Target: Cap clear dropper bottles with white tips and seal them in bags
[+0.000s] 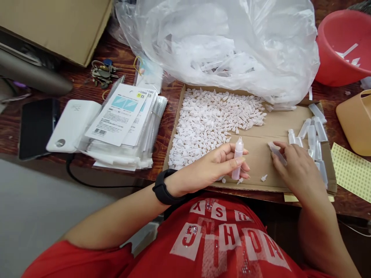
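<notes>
Left grip (pixel 222 165) is pinching a nozzle-topped dropper bottle (pixel 237 171) over the cardboard tray (pixel 255 143); right grip (pixel 296 165) is holding a second bottle (pixel 278 153), farther right. Probably fitting nozzle tips (pixel 214 119); next move is likely needing the left grip freed.

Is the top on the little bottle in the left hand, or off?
It looks on: a narrow tip sticks up from the bottle in the left hand.

Red bowl (pixel 329 71) cut off at right, bottle (pixel 278 153) partly hidden by right hand (pixel 299 166), packet's fine print (pixel 111 119) illegible
</notes>
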